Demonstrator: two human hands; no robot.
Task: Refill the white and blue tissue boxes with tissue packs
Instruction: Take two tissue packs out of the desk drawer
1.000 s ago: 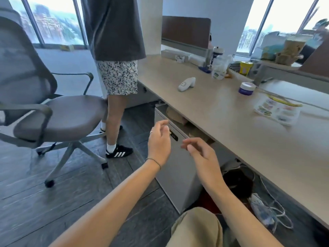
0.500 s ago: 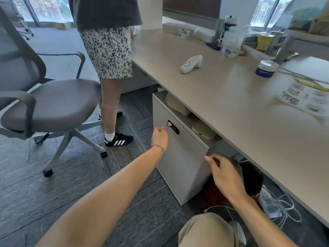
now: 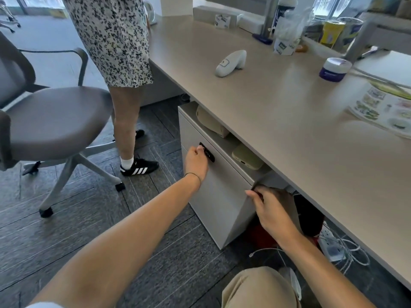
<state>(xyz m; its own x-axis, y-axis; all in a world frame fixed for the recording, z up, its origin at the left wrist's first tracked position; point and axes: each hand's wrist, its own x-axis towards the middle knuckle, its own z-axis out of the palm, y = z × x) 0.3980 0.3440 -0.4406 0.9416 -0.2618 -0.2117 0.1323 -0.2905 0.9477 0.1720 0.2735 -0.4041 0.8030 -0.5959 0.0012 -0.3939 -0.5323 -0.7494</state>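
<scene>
The left arm extends forward from the near left, nearly straight; the left hand (image 3: 195, 162) rests against the front face of the grey drawer cabinet (image 3: 219, 196) under the tabletop (image 3: 289, 121), fingers curled narrow, fingertips touching the black lock panel (image 3: 207, 152); whether they pinch anything cannot be told. The right arm reaches in from the near right, elbow bent; the right hand (image 3: 270, 211) is at the cabinet's right front corner, fingers hooked around the edge, grip narrow on that edge; the fingertips are partly hidden behind the corner. Tissue boxes and tissue packs cannot be identified with certainty; two pale rounded items (image 3: 245, 156) lie on the cabinet top beneath the tabletop. A white handheld device (image 3: 231, 63) lies on the tabletop, far from both hands. A second person's legs (image 3: 125, 121) stand at far left beside an office chair (image 3: 53, 121).
</scene>
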